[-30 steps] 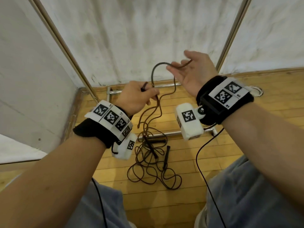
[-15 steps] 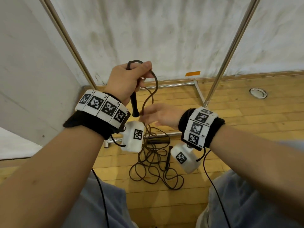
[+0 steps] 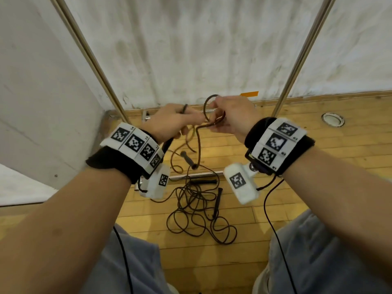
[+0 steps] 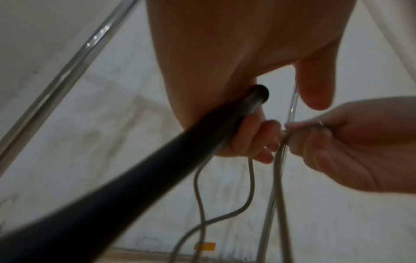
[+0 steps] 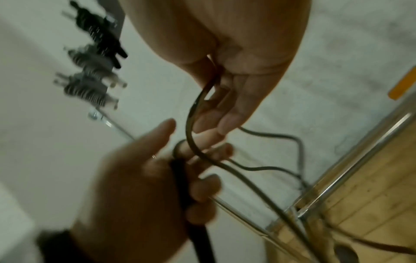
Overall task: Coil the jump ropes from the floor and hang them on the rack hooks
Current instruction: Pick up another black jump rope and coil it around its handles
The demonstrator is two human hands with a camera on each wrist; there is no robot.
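Observation:
My left hand (image 3: 186, 122) grips a black handle (image 4: 157, 160) of a brown jump rope (image 3: 209, 102), with cord loops gathered in its fingers. Close beside it, my right hand (image 3: 220, 119) pinches the same cord (image 5: 191, 128) and holds up a small loop. Below the hands the rope's other handle (image 3: 187, 159) dangles above the floor. A tangled pile of ropes (image 3: 199, 213) with two black handles (image 3: 218, 200) lies on the wooden floor beneath. The rack hooks (image 5: 94, 58) show blurred in the right wrist view, up to the left of my hands.
The rack's metal uprights (image 3: 91, 58) (image 3: 305, 49) slant up on both sides against the white wall. Its base bar (image 3: 195, 176) crosses the floor under my hands. A round floor fitting (image 3: 332, 119) sits at the right, and my knees are at the bottom.
My right hand has risen from below to meet the left and now pinches the cord. The left hand has come down a little. The rope's second handle has lifted off the floor.

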